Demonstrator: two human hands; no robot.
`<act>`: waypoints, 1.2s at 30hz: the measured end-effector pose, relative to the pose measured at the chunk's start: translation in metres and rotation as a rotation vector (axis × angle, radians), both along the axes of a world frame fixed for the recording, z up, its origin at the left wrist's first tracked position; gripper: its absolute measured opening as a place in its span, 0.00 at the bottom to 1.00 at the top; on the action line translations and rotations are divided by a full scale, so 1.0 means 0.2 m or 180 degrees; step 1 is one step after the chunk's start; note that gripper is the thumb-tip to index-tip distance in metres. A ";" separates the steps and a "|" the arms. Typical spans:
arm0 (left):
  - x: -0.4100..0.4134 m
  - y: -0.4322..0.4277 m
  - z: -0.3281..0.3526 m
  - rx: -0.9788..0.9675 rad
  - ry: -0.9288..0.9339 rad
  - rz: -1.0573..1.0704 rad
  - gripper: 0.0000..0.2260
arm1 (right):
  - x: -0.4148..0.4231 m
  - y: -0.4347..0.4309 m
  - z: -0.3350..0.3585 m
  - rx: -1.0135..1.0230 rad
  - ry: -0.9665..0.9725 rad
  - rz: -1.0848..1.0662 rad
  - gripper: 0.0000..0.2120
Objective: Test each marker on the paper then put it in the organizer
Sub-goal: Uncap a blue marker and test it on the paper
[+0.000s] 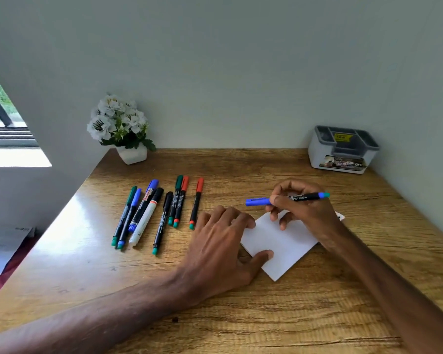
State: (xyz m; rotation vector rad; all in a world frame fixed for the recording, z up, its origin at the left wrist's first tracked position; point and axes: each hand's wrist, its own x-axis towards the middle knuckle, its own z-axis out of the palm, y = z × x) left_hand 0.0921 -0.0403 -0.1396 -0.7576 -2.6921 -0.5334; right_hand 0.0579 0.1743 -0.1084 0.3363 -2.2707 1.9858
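Observation:
My right hand (301, 208) grips a black marker with a blue cap (304, 197), held level above the white paper (284, 241); the cap is on and points left. My left hand (223, 241) rests flat on the paper's left edge, thumb on the sheet. Several capped markers (159, 213) with green, blue, red and black caps lie in a row on the wooden table (241, 315), left of the paper. The grey organizer (343, 149) stands at the back right corner, nothing visible in its compartments.
A white pot of white flowers (120, 129) stands at the back left by the wall. Walls close off the table at the back and right. The table's left edge drops to the floor.

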 end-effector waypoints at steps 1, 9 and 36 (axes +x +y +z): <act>0.00 0.01 0.00 0.0008 0.0001 0.0035 0.27 | 0.00 0.01 0.00 0.0012 -0.0006 -0.0039 0.03; -0.05 0.09 0.01 -0.0067 -0.0208 0.0197 0.29 | -0.06 0.02 -0.06 -0.0006 -0.0138 -0.0326 0.03; -0.26 -0.13 0.06 0.1110 0.0230 -0.0748 0.12 | 0.01 0.02 0.11 0.0713 0.0625 -0.0241 0.10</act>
